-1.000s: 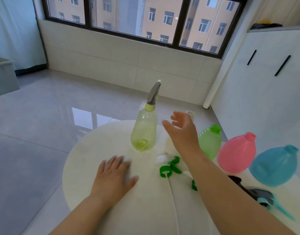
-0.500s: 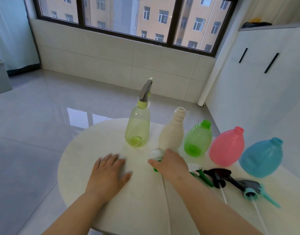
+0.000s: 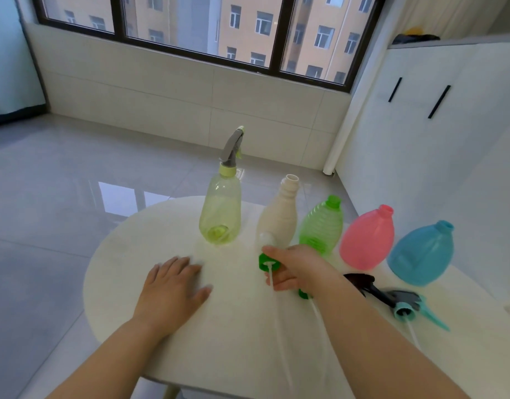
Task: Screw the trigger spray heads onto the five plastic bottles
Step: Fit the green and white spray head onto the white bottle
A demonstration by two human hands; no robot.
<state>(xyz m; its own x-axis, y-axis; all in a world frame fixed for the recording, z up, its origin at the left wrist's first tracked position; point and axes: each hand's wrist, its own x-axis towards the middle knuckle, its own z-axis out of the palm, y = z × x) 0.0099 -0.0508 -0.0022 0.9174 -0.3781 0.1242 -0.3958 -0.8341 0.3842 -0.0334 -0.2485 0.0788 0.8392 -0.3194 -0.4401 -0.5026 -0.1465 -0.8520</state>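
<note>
Soft window (image 3: 190, 27) daylight, wide-angle edge distortion

The table (image 3: 150, 254) is creamy white. Five bottles differ in colour: a see-through yellow-green bottle (image 3: 220, 214) wearing a grey head (image 3: 232, 148) with a pale green collar, a cream bottle (image 3: 279, 223), a ribbed bright green bottle (image 3: 321, 226), a pink bottle (image 3: 367, 239) and a blue bottle (image 3: 422, 253). The held head (image 3: 266, 259) is white with a green collar. Loose heads are black (image 3: 360, 279) and grey-teal (image 3: 412, 305). The floor (image 3: 61, 182) is glossy grey tile.
</note>
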